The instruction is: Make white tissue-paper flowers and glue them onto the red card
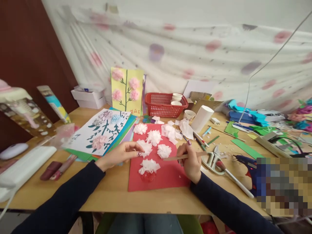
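A sheet of red paper (168,178) lies in front of me with several white tissue-paper flowers on it. My left hand (122,153) has its thumb and forefinger closed at the left edge of one white paper flower (145,149). In my right hand (191,159) is a thin flat wooden stick (173,158), its tip pointing left, just below another white flower (164,151). At the bottom of the sheet, a further flower (149,166) sits just above a shiny round patch (148,177), which looks like glue.
Scissors (214,159), a white-handled tool (239,183) and a glue gun (246,165) lie to the right. Behind stand a red basket (158,112) with paper cups and a white roll (202,118). Flower pictures (80,139) are stacked at left; a yellow one (140,74) stands upright.
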{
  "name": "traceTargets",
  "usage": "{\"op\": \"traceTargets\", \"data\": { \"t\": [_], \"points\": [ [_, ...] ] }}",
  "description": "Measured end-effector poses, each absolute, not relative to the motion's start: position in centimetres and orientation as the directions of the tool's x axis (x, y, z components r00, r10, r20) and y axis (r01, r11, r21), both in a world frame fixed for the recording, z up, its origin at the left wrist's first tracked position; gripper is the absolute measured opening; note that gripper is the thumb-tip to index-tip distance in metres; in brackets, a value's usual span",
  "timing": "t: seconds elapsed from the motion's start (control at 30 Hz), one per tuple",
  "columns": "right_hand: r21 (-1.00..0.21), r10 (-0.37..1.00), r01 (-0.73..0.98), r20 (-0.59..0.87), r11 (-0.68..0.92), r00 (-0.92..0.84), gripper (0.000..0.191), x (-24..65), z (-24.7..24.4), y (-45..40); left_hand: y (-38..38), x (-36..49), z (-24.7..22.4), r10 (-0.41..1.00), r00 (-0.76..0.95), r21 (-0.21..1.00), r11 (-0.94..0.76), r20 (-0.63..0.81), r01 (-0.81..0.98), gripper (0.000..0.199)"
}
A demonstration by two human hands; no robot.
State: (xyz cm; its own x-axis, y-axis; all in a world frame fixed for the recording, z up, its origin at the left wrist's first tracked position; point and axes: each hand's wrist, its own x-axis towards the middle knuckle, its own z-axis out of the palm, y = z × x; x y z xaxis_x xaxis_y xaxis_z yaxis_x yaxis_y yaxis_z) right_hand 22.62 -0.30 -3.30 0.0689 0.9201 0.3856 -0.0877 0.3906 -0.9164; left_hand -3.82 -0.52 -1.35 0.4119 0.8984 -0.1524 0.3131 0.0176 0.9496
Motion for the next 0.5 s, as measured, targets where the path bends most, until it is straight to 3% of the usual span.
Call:
{"op": "traceTargets", "data": {
  "t": [0.13, 0.23, 0.3, 0.37, 0.5],
  "points": [
    [-0.890, 0.888, -0.097, 0.427, 0.446, 0.168, 0.062, 23.9, -3.5, 0.4, 1.3, -2.4, 0.7, 0.936, 0.341, 0.950, -0.029, -0.084, 0.311, 0.028],
    [-0.901, 0.894, -0.155, 0.355, 0.405, 0.274, 0.058, 24.3, -3.6, 1.0, 4.3, 0.4, 2.3, 0.917, 0.397, 0.894, -0.148, -0.036, 0.423, 0.027],
    [-0.915, 0.905, -0.203, 0.272, 0.348, 0.328, 0.055, 24.5, -3.5, 1.4, 6.9, 2.6, 2.8, 0.905, 0.420, 0.796, -0.302, 0.066, 0.524, 0.021],
    [-0.930, 0.914, -0.236, 0.185, 0.281, 0.362, 0.053, 24.9, -3.5, 1.8, 9.7, 4.7, 2.9, 0.874, 0.453, 0.606, -0.459, 0.176, 0.650, 0.018],
    [-0.942, 0.913, -0.288, 0.044, 0.174, 0.406, 0.050, 25.6, -3.6, 2.5, 13.9, 7.7, 2.0, 0.833, 0.509, 0.482, -0.544, 0.216, 0.687, 0.023]
  ]
}}
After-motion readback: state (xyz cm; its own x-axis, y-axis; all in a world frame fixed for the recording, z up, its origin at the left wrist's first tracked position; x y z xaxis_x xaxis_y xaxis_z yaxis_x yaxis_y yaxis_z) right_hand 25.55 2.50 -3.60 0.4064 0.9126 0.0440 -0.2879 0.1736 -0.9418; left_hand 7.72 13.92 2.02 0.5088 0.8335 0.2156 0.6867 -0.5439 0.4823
